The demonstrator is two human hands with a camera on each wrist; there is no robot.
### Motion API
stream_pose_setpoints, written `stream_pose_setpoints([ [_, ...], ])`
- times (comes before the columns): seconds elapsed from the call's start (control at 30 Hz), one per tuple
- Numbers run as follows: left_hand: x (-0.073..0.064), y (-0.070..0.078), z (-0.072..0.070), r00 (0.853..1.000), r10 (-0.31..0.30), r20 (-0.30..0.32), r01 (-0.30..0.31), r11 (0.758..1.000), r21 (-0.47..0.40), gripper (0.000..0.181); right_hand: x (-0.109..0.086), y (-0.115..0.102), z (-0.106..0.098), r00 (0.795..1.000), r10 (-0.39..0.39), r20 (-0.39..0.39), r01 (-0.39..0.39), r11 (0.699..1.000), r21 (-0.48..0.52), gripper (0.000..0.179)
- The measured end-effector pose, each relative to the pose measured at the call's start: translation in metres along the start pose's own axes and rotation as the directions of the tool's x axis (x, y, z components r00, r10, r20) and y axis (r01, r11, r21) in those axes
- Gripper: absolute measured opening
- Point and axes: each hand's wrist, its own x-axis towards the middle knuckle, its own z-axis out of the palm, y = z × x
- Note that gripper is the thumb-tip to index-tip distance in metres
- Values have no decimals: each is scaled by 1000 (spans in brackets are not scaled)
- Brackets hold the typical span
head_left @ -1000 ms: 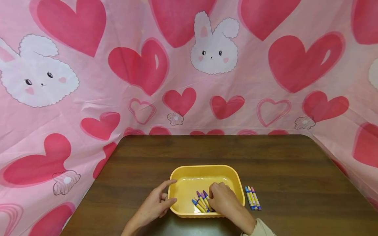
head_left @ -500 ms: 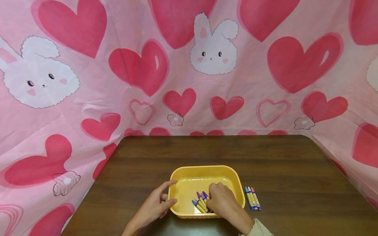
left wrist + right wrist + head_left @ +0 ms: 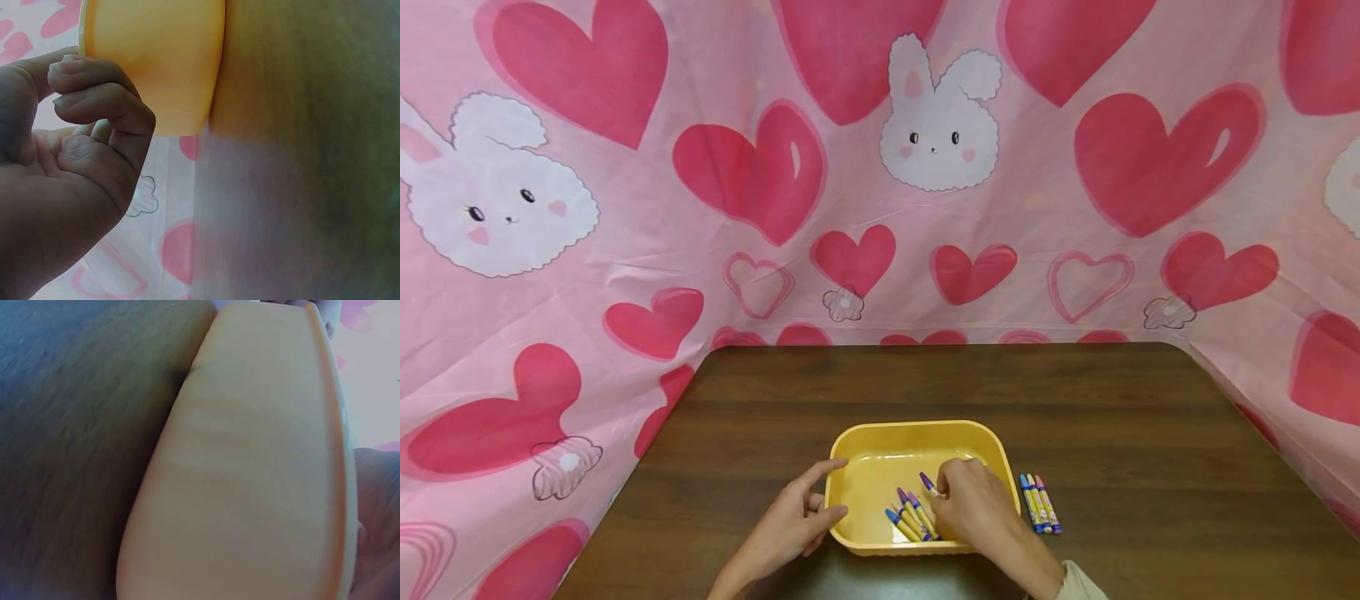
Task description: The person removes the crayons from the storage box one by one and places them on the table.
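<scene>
A yellow plastic tray (image 3: pixel 880 471) stands on the table, and its outer wall (image 3: pixel 237 456) fills much of the right wrist view. My left hand (image 3: pixel 792 517) holds the tray's left rim, index finger and thumb over the edge and the other fingers curled outside, as the left wrist view shows of the hand (image 3: pixel 94 125). Inside the tray, my right hand (image 3: pixel 976 504) pinches a purple-tipped crayon (image 3: pixel 928 482), its lower part hidden by the fingers. Several yellow-wrapped crayons (image 3: pixel 908 523) lie bunched beside that hand on the tray floor, with blue, pink and purple tips.
To the right of the tray, 3 crayons (image 3: pixel 1041 504) lie side by side on the dark wooden table (image 3: pixel 850 383). A pink cloth (image 3: pixel 917 217) with hearts and rabbits hangs behind the table and along its sides.
My right hand has shifted slightly right and away from the bunch, with the purple crayon now separated from the others. The left hand keeps its place at the rim.
</scene>
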Motion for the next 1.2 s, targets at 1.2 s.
stream_pose_setpoints([
  [1.2, 3, -8, -1, 1000, -13, 6, 13, 1000, -6, 55, -22, 25, -59, 980, 161, -121, -154, 986, 64, 11],
])
